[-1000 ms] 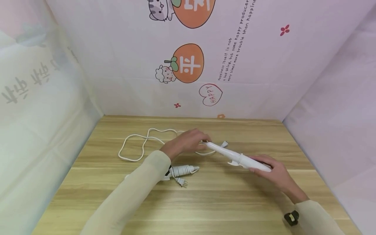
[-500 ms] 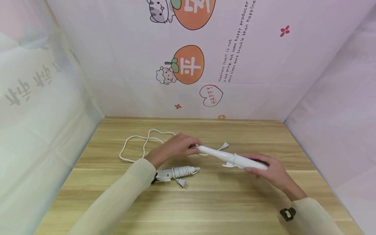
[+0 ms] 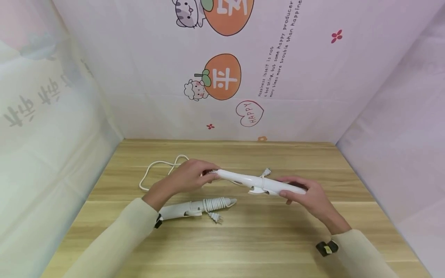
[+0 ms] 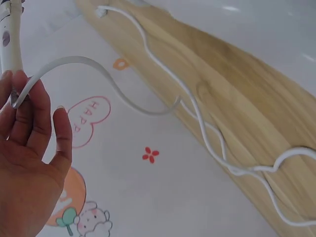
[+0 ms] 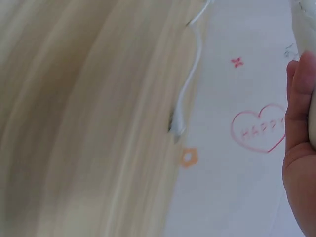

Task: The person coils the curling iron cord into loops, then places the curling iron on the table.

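Note:
A white curling iron [image 3: 243, 178] is held up above the wooden table, lying nearly level between both hands. My left hand [image 3: 189, 175] pinches its cord end, where the coiled cord guard meets the handle. Around the thick barrel end, the fingers and thumb of my right hand [image 3: 306, 197] are curled. In the left wrist view the white cord [image 4: 74, 59] loops away from the left fingers and down to the table. A second white curling iron [image 3: 175, 210] rests on the table below the left hand, its cord wound round the handle. The left wrist hides part of it.
The loose cord's plug [image 3: 266, 172] lies behind the held iron, and a cord loop [image 3: 149, 170] spreads at back left. The wound cord's plug [image 3: 216, 217] lies at front centre. Printed fabric walls [image 3: 156, 96] enclose the wooden table [image 3: 260, 247] at back and both sides.
Both hands have moved left with the curling iron, which now lies closer to level. More of the second curling iron shows as the left forearm has shifted away from it.

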`<move>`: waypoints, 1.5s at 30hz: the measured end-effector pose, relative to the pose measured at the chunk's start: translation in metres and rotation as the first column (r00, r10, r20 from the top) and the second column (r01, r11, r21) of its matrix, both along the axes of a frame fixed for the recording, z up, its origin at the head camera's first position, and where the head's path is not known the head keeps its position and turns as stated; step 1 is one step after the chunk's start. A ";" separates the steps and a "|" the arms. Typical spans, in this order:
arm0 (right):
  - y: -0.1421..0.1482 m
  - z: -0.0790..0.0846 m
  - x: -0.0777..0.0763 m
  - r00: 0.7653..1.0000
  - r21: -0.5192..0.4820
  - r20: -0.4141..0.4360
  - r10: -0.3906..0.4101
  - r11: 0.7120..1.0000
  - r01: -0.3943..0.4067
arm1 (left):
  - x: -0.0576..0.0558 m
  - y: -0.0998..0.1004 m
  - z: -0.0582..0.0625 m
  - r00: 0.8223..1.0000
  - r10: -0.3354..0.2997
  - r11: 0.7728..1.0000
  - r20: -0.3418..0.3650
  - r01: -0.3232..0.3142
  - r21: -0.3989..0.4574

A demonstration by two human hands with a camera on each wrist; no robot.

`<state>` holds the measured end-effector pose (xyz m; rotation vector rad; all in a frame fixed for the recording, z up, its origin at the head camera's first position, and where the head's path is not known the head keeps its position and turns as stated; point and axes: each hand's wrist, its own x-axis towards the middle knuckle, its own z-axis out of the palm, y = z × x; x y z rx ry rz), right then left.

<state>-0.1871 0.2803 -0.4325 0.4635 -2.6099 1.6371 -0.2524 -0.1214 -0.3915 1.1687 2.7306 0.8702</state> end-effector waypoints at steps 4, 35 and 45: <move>-0.009 0.006 -0.002 1.000 -0.060 -0.011 0.026 0.998 -0.026 | 0.005 -0.016 0.005 1.000 0.029 0.999 0.004 -0.029 0.018; -0.024 0.027 -0.025 0.997 -0.339 -0.071 0.025 0.939 -0.048 | 0.018 -0.049 -0.001 0.939 0.056 0.914 0.341 -0.185 0.361; -0.021 0.035 -0.030 0.995 -0.575 -0.087 -0.052 0.818 -0.008 | 0.008 -0.052 -0.015 0.968 0.095 0.896 0.232 -0.185 0.403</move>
